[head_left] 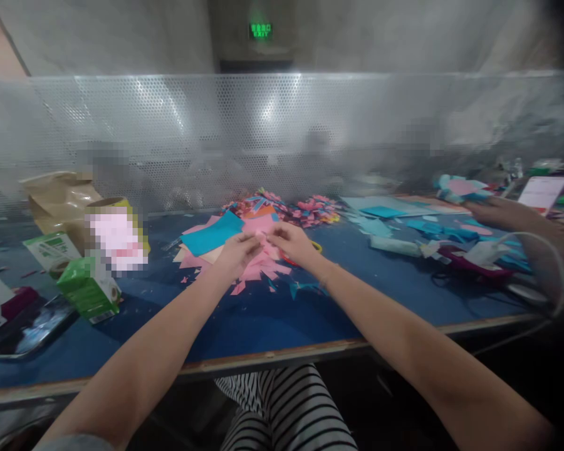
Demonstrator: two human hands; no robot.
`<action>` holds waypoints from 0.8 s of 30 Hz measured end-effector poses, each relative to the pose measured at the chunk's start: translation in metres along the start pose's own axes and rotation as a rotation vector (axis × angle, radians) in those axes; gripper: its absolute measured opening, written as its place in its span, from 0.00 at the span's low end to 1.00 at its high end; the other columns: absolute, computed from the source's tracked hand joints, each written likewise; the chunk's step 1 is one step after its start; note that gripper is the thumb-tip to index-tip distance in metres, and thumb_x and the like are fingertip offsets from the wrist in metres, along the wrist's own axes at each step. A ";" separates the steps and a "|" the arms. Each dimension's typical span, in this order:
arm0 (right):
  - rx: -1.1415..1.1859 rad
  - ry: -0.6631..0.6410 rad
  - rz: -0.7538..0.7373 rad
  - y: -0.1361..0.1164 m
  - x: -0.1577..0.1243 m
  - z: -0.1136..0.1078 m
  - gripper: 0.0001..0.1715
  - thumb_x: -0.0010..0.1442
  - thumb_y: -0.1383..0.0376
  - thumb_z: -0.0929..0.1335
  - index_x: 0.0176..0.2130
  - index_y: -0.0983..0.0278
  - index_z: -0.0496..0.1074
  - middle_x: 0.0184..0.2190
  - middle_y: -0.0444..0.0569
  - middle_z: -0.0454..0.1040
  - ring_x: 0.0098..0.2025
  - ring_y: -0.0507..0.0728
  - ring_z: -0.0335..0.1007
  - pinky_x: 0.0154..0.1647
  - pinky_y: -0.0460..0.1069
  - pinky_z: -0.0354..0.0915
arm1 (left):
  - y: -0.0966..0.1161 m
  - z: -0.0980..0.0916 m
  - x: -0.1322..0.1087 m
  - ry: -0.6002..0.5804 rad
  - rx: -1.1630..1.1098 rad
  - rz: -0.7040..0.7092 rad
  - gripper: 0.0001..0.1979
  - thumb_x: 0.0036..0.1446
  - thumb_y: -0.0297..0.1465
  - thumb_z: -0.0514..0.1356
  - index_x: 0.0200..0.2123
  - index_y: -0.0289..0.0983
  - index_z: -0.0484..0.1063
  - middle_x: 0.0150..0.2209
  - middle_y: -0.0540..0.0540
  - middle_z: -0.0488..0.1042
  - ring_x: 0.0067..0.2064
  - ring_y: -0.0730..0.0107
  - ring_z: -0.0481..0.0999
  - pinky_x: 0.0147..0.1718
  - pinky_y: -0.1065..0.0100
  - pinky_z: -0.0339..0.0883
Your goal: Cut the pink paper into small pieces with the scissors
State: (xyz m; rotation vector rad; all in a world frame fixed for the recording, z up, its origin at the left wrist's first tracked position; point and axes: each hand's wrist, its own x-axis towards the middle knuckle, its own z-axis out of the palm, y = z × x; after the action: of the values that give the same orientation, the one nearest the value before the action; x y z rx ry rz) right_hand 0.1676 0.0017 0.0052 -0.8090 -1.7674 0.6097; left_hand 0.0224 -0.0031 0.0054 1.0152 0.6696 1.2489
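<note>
My left hand (pixel 240 254) and my right hand (pixel 293 244) meet over a heap of pink paper pieces (pixel 263 270) on the blue table. The fingertips of each hand are pinched together on a small pink piece of paper (pixel 262 238), which blends with the heap below. A blue sheet (pixel 212 233) lies on the heap, just left of my left hand. Beside my right hand, a yellow loop (pixel 316 247) shows in part; its kind is unclear. Thin blue scraps (pixel 305 289) lie under my right wrist.
Behind the heap sits a pile of multicoloured cut pieces (pixel 263 203). A green box (pixel 89 289), a brown bag (pixel 59 200) and a phone (pixel 32 327) stand or lie at left. At right, a co-worker's hand (pixel 491 210) is near light-blue sheets (pixel 380 211). A perforated screen (pixel 178 138) runs behind.
</note>
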 end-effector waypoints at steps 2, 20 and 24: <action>0.059 -0.019 0.037 -0.004 0.000 0.000 0.06 0.47 0.63 0.64 0.25 0.65 0.64 0.22 0.43 0.64 0.26 0.49 0.60 0.30 0.46 0.59 | 0.000 0.001 -0.001 0.009 -0.005 0.019 0.08 0.34 0.26 0.65 0.22 0.33 0.69 0.21 0.52 0.69 0.25 0.82 0.68 0.34 0.74 0.64; 0.098 -0.021 0.095 -0.011 -0.002 0.002 0.08 0.47 0.64 0.63 0.21 0.65 0.65 0.19 0.43 0.63 0.24 0.48 0.57 0.26 0.44 0.57 | 0.000 0.002 -0.003 -0.008 -0.025 0.046 0.09 0.32 0.27 0.65 0.22 0.33 0.68 0.22 0.52 0.70 0.27 0.81 0.69 0.35 0.73 0.64; 0.117 -0.028 0.119 -0.013 -0.002 0.003 0.08 0.46 0.64 0.63 0.20 0.66 0.64 0.19 0.43 0.62 0.23 0.47 0.57 0.25 0.43 0.57 | 0.001 0.002 -0.003 -0.008 -0.033 0.039 0.09 0.33 0.26 0.65 0.22 0.33 0.68 0.23 0.52 0.70 0.26 0.81 0.69 0.34 0.73 0.64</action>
State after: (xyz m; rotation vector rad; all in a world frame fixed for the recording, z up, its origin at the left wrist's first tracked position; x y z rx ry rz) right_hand 0.1625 -0.0080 0.0122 -0.8321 -1.7000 0.7998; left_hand 0.0232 -0.0064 0.0066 1.0101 0.6238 1.2853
